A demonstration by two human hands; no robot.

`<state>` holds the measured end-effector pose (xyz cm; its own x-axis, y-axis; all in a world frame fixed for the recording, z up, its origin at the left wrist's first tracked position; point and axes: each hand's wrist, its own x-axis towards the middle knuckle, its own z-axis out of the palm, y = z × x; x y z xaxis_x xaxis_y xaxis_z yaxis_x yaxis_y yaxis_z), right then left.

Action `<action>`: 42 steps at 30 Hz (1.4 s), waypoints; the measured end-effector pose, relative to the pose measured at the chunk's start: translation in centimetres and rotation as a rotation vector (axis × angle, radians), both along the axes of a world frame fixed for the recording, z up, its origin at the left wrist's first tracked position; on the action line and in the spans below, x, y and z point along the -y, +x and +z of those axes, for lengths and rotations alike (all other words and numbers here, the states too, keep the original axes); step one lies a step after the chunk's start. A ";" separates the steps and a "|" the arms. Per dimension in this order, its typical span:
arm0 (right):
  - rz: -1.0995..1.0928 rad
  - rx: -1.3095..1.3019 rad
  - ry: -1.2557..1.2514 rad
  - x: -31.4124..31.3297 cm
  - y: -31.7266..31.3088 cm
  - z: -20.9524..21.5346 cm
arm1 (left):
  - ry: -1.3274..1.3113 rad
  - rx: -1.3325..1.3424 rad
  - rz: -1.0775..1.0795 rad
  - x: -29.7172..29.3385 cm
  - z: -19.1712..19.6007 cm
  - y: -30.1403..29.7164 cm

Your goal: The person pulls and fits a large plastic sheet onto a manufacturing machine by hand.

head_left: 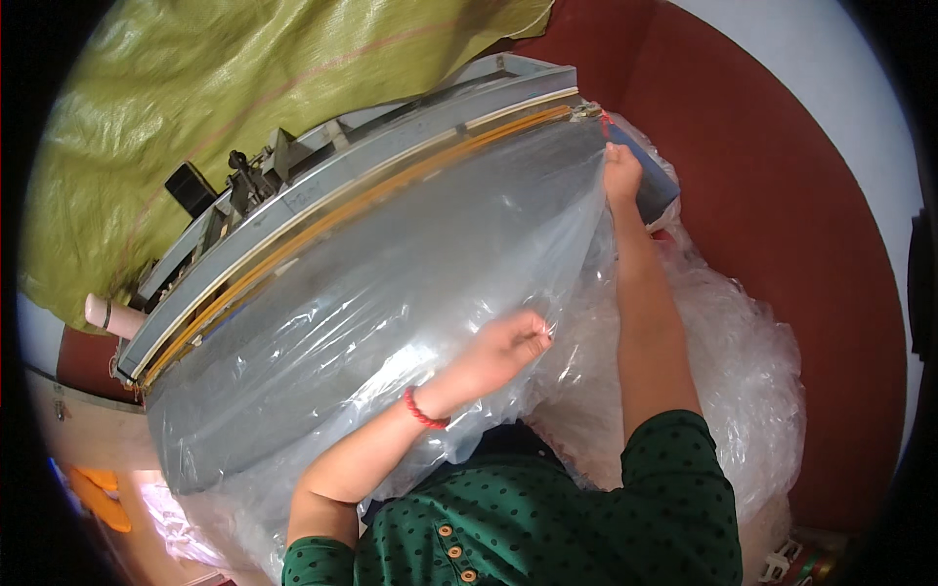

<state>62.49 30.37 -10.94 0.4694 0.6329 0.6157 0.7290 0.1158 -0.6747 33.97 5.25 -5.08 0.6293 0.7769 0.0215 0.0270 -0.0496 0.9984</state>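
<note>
A large sheet of clear plastic film (381,293) is spread across a grey flat worktop and hangs over its near edge. My right hand (621,176) reaches to the far right end of the worktop, its fingers closed on the film, which is drawn up into a taut fold there. Nearer to me, my left hand (508,344), with a red braided bracelet (426,408) at its wrist, is closed in a pinch on the film's edge. Beside my right hand, a dark blue flat piece (647,171) lies partly under the crumpled plastic.
A long grey metal machine bar (371,161) with orange strips runs along the worktop's far side. Crumpled clear plastic (723,371) is heaped at my right. Behind the bar hangs a yellow-green woven sheet (283,88). A pink roll (114,316) sticks out at the left end.
</note>
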 end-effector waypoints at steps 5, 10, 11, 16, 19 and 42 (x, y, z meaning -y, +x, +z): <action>0.086 -0.075 -0.045 -0.2 -0.2 0.3 | -0.632 0.168 -0.024 4.6 1.5 -5.2; 0.159 0.024 -0.094 -0.6 0.2 -0.1 | -0.253 -0.211 -0.276 10.1 -2.3 -13.9; 0.141 0.048 -0.108 -0.3 0.0 0.1 | -0.256 -0.303 -0.262 11.0 -1.7 -16.1; 0.154 0.120 -0.065 -2.4 4.3 -1.9 | -0.259 -0.510 0.244 19.2 4.4 -28.0; 0.174 0.105 -0.110 -3.3 4.6 -2.4 | -0.398 -0.294 0.951 25.7 8.7 -33.4; 0.181 0.106 -0.217 -3.0 3.4 -1.7 | 0.150 -1.629 1.270 21.6 2.1 -48.1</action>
